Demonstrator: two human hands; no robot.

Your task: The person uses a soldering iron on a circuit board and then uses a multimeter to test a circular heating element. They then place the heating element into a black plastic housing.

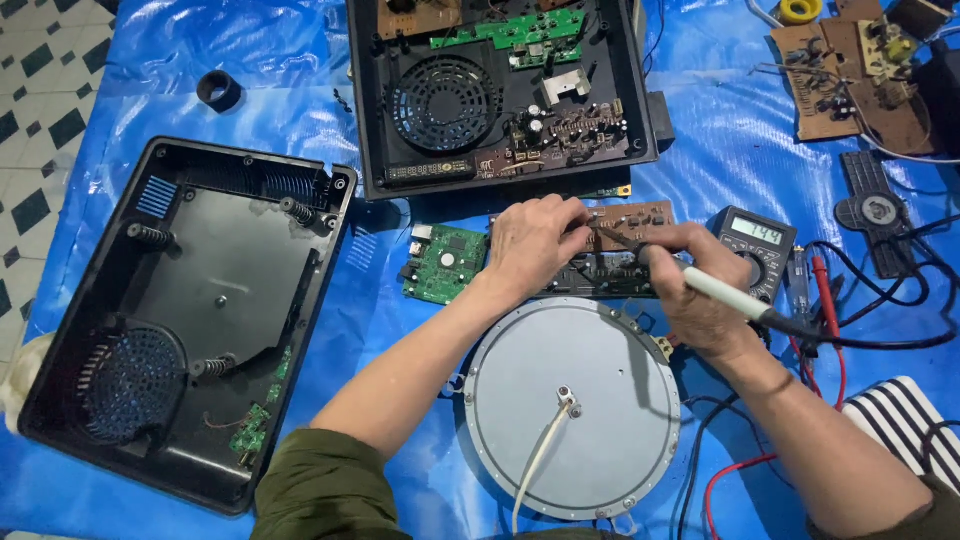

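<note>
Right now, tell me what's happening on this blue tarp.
A person sits over a blue tarp spread with opened electronics. The left hand steadies a brown circuit board, while the right hand holds a soldering iron with its tip on that board. A grey round disc lies just below the hands, a green circuit board to their left and a multimeter to their right. An empty black housing rests at far left, and another opened housing lies above.

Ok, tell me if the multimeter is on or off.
On. The multimeter, lying right of the brown board that the right hand works on with a soldering iron, shows dark digits on its lit display.
</note>
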